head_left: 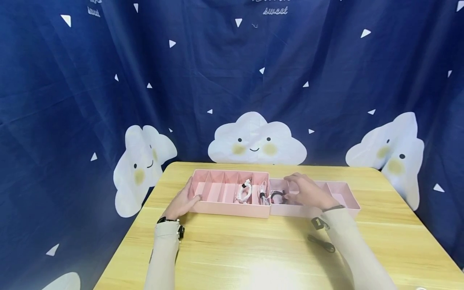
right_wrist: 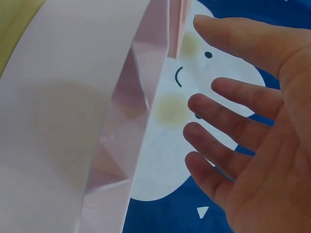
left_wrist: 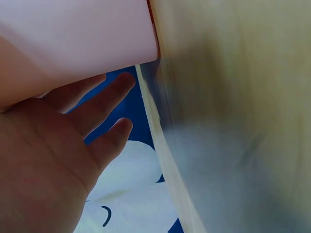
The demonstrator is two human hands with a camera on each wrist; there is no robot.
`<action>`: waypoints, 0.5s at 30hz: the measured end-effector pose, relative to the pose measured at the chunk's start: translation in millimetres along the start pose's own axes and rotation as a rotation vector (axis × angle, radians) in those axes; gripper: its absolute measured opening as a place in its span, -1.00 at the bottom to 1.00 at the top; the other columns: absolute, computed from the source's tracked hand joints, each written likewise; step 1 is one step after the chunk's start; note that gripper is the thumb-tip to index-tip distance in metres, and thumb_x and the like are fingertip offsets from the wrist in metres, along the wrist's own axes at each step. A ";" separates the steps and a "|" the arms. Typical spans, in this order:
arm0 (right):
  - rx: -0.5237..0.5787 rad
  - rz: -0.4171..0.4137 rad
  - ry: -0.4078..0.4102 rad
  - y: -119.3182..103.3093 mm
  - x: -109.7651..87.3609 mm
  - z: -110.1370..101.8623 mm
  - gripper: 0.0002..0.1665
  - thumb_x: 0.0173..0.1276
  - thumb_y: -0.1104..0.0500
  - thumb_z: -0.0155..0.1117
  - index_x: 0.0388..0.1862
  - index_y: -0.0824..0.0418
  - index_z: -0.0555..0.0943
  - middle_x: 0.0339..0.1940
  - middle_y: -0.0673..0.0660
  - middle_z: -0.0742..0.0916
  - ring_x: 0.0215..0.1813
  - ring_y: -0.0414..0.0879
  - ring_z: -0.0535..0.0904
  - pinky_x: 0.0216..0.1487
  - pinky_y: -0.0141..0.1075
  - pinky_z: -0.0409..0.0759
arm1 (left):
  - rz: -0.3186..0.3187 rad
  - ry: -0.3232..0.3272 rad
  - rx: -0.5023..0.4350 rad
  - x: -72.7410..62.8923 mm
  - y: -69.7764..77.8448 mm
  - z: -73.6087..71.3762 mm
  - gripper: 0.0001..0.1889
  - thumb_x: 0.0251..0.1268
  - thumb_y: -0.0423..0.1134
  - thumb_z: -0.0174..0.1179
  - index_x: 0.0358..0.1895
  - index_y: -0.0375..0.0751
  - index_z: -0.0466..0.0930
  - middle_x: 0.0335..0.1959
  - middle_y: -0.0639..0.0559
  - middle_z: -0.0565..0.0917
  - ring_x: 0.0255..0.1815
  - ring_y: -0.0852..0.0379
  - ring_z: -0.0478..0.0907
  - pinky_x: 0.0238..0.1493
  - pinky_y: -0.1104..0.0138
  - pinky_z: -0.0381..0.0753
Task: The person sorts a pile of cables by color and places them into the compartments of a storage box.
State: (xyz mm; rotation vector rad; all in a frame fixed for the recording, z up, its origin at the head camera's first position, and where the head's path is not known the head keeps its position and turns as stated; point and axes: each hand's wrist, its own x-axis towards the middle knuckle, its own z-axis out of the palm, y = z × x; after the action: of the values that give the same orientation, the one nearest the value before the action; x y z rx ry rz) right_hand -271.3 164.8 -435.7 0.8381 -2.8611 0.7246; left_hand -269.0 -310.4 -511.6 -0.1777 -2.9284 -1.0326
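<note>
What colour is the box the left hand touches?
The box is pink, clearest in the head view.

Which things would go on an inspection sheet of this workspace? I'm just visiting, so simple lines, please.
Surface: light wooden table, bright glare near its front.
Job's things: left box, pink, with compartments; paler right box beside it.
Clutter: a white sliver at the head view's bottom edge, too little to identify; otherwise nothing seen.
Hands: left hand at the left box's left end, thumb over the rim; right hand over the right box, no grip seen.
Cables: white cable and second white cable in the left box; dark cable in the right box; black cable on the table by the right forearm.
Surroundings: dark blue curtain with smiling clouds.
</note>
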 end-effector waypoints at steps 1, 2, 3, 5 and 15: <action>-0.002 -0.002 0.007 -0.2 -0.9 -0.8 -0.21 0.24 0.11 0.54 0.37 0.43 0.51 0.30 0.40 0.64 0.34 0.37 0.53 0.40 0.27 0.47 | -0.001 0.000 0.001 0.0 -0.2 0.0 0.03 0.43 0.16 0.14 0.71 -0.18 -0.27 0.66 -0.37 0.12 0.62 -0.36 0.21 0.58 -0.19 0.26; -0.008 -0.006 0.014 0.1 -1.8 -1.4 -0.21 0.24 0.10 0.54 0.37 0.43 0.51 0.30 0.40 0.64 0.34 0.38 0.53 0.40 0.28 0.47 | -0.001 -0.001 0.003 0.0 -0.2 0.0 0.03 0.43 0.16 0.14 0.71 -0.17 -0.28 0.66 -0.37 0.12 0.62 -0.36 0.20 0.59 -0.19 0.25; -0.012 -0.008 0.021 0.2 -2.7 -2.2 -0.22 0.24 0.11 0.54 0.36 0.44 0.52 0.30 0.41 0.64 0.34 0.39 0.53 0.40 0.29 0.46 | -0.004 0.000 0.002 0.1 -0.4 0.1 0.03 0.43 0.16 0.14 0.72 -0.16 -0.28 0.66 -0.36 0.12 0.62 -0.35 0.20 0.59 -0.18 0.25; -0.022 -0.008 0.032 -0.1 -4.7 -4.1 -0.24 0.24 0.13 0.53 0.36 0.43 0.52 0.31 0.41 0.64 0.34 0.40 0.53 0.41 0.29 0.45 | -0.002 0.000 -0.002 0.1 -0.7 0.2 0.03 0.43 0.15 0.15 0.72 -0.16 -0.28 0.66 -0.36 0.12 0.62 -0.35 0.20 0.59 -0.18 0.25; -0.014 -0.031 0.093 -5.5 -25.3 -23.3 -0.29 0.27 0.22 0.48 0.35 0.45 0.51 0.29 0.42 0.64 0.35 0.41 0.51 0.39 0.32 0.44 | 0.010 0.002 -0.030 0.1 -2.1 1.1 0.02 0.42 0.12 0.18 0.71 -0.20 -0.24 0.66 -0.35 0.13 0.62 -0.34 0.21 0.59 -0.18 0.26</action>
State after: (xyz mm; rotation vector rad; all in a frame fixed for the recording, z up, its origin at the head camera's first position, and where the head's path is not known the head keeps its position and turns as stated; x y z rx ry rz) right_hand -248.3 183.9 -417.8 0.8228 -2.7619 0.7194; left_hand -269.4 -311.4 -513.8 -0.1925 -2.9081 -1.0755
